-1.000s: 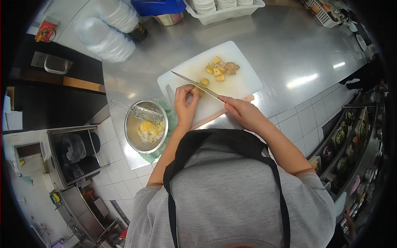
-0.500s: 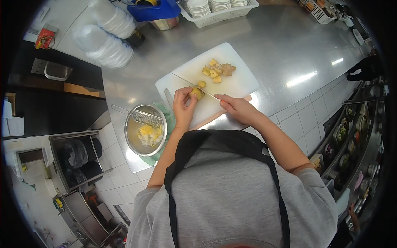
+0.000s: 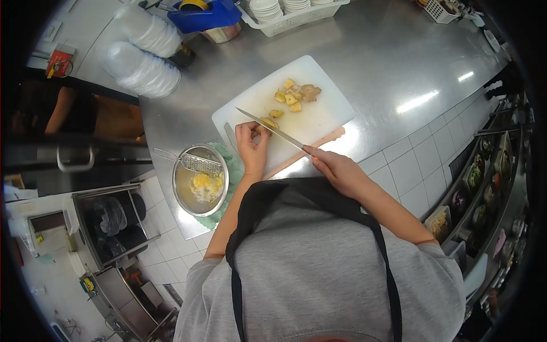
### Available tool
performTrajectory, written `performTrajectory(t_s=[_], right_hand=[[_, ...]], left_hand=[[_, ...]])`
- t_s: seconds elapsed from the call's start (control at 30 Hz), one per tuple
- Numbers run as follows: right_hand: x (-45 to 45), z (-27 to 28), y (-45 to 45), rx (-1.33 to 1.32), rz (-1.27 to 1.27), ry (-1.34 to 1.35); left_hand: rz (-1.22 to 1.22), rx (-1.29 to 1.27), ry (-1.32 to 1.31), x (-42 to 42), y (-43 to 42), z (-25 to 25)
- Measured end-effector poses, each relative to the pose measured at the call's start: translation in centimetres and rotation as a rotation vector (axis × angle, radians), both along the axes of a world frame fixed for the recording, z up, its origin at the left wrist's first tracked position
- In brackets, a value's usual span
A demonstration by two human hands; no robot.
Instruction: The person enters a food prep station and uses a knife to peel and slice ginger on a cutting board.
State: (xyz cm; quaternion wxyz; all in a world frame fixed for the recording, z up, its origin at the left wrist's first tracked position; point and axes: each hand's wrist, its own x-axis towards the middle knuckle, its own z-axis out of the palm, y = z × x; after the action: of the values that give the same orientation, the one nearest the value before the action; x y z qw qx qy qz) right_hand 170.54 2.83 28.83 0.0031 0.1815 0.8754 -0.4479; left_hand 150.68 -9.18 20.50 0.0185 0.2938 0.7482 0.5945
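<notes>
My left hand [image 3: 251, 149] is closed, its fingertips gripping a piece of ginger [image 3: 265, 123] on the white cutting board [image 3: 319, 117]. My right hand [image 3: 340, 171] holds a kitchen knife [image 3: 288, 138] by its handle. The long blade slants across the ginger, partly covering it, its tip toward the upper left. A cut slice [image 3: 276, 113] lies just beyond the blade. Farther back on the board are several peeled chunks [image 3: 294, 106] beside a knobbly unpeeled piece of ginger [image 3: 311, 92].
Left of my arm, a steel bowl [image 3: 225, 182] with a grater [image 3: 202, 165] and yellow-white shreds sits on a green cloth [image 3: 232, 165]. Wrapped stacks of containers [image 3: 139, 68] and a white basket [image 3: 307, 18] of dishes stand behind. A person's arm [image 3: 62, 108] shows by the door [image 3: 74, 159].
My right hand and the knife have drawn toward me and right, and the blade now shows its flat side. The cut slice has shifted slightly. At left the door has swung, revealing a person.
</notes>
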Motion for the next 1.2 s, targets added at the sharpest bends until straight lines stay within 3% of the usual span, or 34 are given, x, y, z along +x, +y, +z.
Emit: performTrajectory(t_s=[0.13,0.37,0.67,0.73,0.83,0.87,0.97,1.2], right_hand=[[0.0,1.0,-0.9,0.177,-0.012,-0.092],[-2.2,-1.2,-0.5,0.231,-0.016,-0.003],[-6.5,-3.1,1.9,0.051,0.043,0.025],[-6.8,-2.7,3.2,-0.184,0.069,-0.072],[-5.6,-1.2,3.1,-0.335,-0.003,-0.112],[-5.0,-1.8,2.9,-0.248,0.04,0.003],[-2.7,-0.4,2.0,-0.214,0.025,0.006],[-2.5,0.0,1.1,-0.116,0.022,-0.115]], left_hand=[[0.01,0.014,-0.003,0.0,0.0,-0.4],[0.014,-0.026,0.067,0.0,-0.1,-0.2],[-0.016,-0.041,0.074,-0.2,-0.5,0.0],[-0.066,0.029,0.015,-0.3,-0.5,0.0],[-0.068,0.048,-0.034,-0.3,-0.6,-0.1],[-0.064,0.048,-0.033,-0.4,-0.5,-0.1],[-0.062,0.046,-0.038,-0.3,-0.5,-0.2],[-0.124,0.042,-0.049,-0.6,-0.8,0.1]])
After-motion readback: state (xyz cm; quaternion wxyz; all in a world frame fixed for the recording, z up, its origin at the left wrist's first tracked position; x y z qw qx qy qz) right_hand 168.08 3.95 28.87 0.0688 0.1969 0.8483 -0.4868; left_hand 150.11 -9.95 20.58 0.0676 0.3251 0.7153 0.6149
